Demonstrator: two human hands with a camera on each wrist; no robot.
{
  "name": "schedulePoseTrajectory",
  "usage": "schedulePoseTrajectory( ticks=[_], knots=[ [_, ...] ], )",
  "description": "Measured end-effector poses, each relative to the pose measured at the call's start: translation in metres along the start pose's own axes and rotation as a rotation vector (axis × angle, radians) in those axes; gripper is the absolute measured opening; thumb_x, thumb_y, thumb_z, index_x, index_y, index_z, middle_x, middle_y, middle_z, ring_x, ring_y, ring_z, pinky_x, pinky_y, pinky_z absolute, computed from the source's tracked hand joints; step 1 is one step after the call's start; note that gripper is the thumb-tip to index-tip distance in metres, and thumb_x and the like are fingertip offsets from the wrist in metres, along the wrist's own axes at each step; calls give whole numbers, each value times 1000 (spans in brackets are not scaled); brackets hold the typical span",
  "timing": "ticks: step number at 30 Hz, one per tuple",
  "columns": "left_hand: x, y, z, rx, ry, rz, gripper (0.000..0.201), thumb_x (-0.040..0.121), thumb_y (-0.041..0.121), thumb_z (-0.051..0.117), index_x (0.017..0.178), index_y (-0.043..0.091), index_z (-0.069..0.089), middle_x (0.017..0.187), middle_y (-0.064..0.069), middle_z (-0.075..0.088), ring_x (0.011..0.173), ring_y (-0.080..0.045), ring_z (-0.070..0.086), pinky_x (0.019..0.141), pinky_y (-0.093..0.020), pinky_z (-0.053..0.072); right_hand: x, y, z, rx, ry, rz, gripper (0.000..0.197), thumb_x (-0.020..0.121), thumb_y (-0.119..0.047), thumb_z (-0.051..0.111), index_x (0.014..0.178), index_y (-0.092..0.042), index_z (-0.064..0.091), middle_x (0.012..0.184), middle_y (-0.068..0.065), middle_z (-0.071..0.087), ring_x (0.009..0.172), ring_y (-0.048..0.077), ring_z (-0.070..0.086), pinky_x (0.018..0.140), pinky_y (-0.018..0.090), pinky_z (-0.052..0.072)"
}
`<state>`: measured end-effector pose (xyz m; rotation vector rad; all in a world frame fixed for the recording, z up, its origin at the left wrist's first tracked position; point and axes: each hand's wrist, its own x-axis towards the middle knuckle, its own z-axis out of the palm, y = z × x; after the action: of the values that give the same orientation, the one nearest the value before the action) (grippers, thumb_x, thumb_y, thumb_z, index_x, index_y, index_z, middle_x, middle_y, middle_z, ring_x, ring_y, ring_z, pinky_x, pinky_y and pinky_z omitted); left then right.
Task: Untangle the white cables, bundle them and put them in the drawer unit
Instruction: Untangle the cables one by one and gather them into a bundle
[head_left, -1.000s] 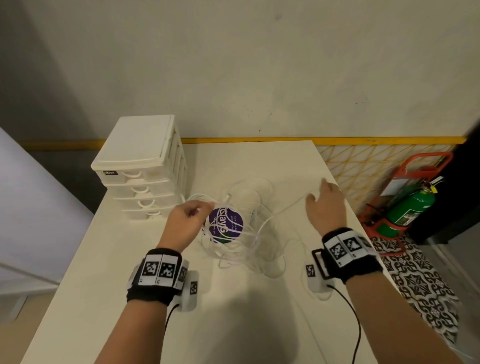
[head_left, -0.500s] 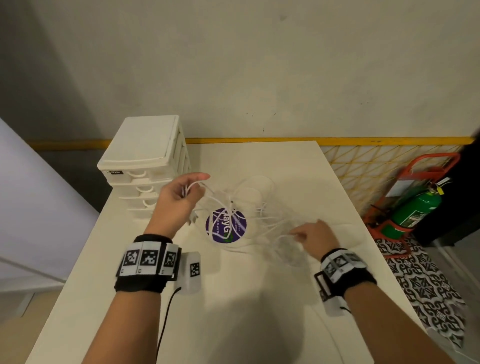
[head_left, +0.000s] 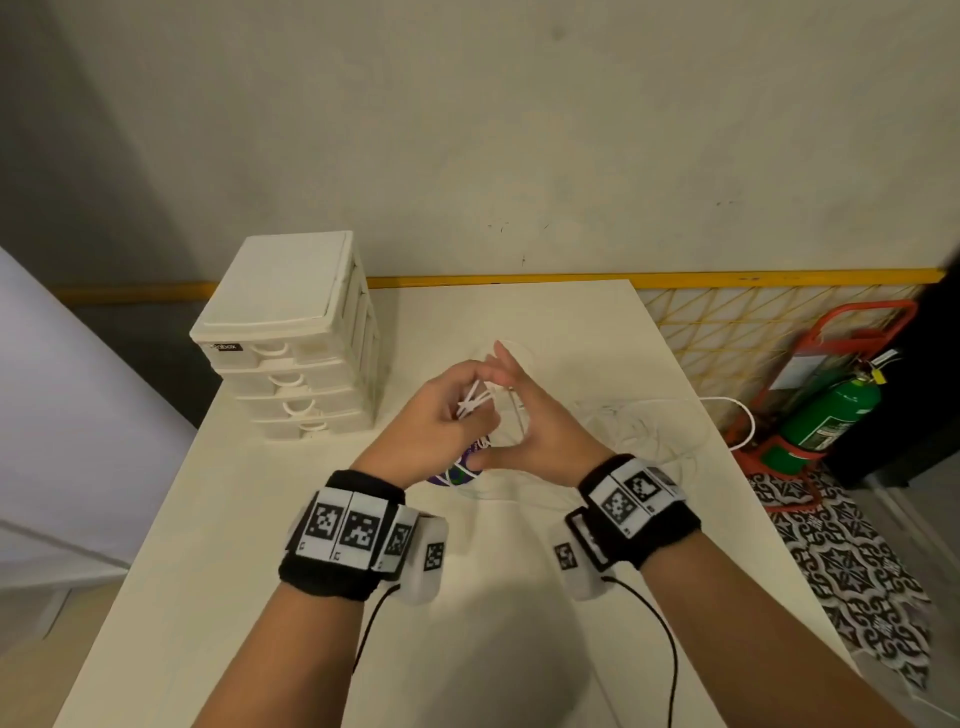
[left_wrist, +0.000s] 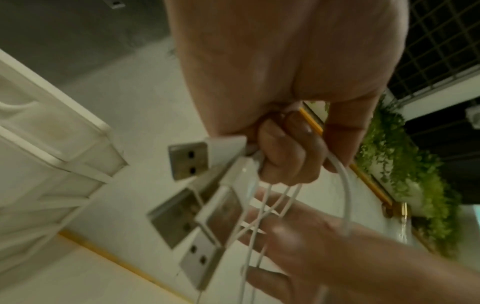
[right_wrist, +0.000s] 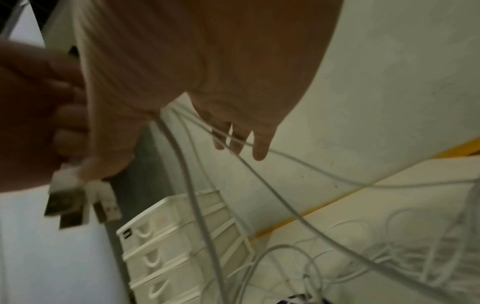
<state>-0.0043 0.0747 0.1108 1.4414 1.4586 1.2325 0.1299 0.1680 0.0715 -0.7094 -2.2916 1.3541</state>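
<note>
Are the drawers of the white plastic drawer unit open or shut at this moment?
Shut. All four drawer fronts of the white plastic drawer unit sit flush in their frame; none is pulled out.

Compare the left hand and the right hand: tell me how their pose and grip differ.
The left hand has its fingers curled round the white cables just behind their USB plugs; the right hand has its fingers straight. The left hand grips the plug ends; the right hand only has loose strands running across its palm. Both are raised above the table, close together.
</note>
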Motion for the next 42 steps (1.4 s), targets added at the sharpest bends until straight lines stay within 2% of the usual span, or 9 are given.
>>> schedulePoseTrajectory(
  ticks=[5, 10, 13, 19, 24, 28, 34, 38, 42],
  knots=[
    [-5, 1, -16, -53, 17, 11, 35, 86, -7, 59, 114, 14, 53, 81, -16, 57, 69, -18, 54, 64, -18, 47, 16, -9, 1, 13, 312, -43, 27, 80, -2, 64, 103, -17, 68, 95, -6, 68, 89, 11, 63, 82, 27, 46],
    [-6, -5, -18, 148, 80, -48, 8, 96, 17, 52, 99, 14, 59, 60, 17, 57, 49, 5, 50, 47, -9, 36, 27, -31, -21, -367, 548, -348, 18, 80, -14, 66, 90, -26, 73, 79, -8, 70, 75, 12, 55, 76, 33, 40],
    [-6, -3, -14, 13, 14, -57, 34, 101, 21, 40, 69, 15, 50, 47, 13, 40, 43, -3, 32, 46, -16, 27, 33, -35, -30, -612, 629, -407, 10, 79, -27, 67, 86, -32, 71, 70, -13, 67, 75, 11, 49, 73, 32, 26],
    [-6, 9, -17, -733, -54, -30, 34, 92, 30, 34, 63, 20, 50, 53, 9, 24, 44, -8, 14, 38, -16, 21, 22, 20, 3, -326, 134, 54, 19, 90, -28, 58, 71, -31, 63, 66, -7, 65, 71, 13, 61, 79, 28, 38],
    [-1, -1, -16, -839, 9, 63, 32, 97, 33, 26, 77, 16, 45, 52, 11, 34, 43, -7, 27, 52, -24, 26, 3, 51, 30, -70, 122, 185, 30, 88, -21, 60, 61, -33, 57, 75, 2, 69, 81, 15, 64, 76, 17, 41],
    [-1, -6, -14, -949, 128, 116, 35, 102, 31, 22, 81, 16, 45, 51, 10, 37, 43, -8, 36, 59, -24, 46, -2, 62, 24, -77, 158, 177, 19, 86, -22, 64, 72, -33, 59, 67, -10, 62, 63, -3, 57, 68, 12, 42],
    [10, -5, -11, -1139, 320, 168, 31, 102, 28, 27, 84, 15, 47, 57, 8, 39, 46, -5, 34, 47, -17, 34, -10, 61, 43, -485, 2, 41, 6, 86, -22, 57, 87, -19, 62, 75, 2, 67, 72, 21, 61, 72, 25, 35],
    [20, -10, -15, -1067, 561, 225, 29, 103, 24, 27, 82, 15, 44, 61, 7, 45, 53, -8, 38, 56, -19, 37, -13, 53, 54, -621, -94, 27, 4, 81, -25, 54, 80, -22, 55, 68, -5, 61, 70, 20, 59, 80, 36, 48],
    [23, -21, -23, -754, 818, 217, 28, 104, 14, 29, 80, 17, 43, 63, 7, 47, 56, -10, 40, 58, -20, 37, -17, 42, 52, -716, -204, 16, 4, 85, -24, 50, 83, -28, 51, 64, -11, 49, 79, 19, 58, 91, 30, 35]
  ],
)
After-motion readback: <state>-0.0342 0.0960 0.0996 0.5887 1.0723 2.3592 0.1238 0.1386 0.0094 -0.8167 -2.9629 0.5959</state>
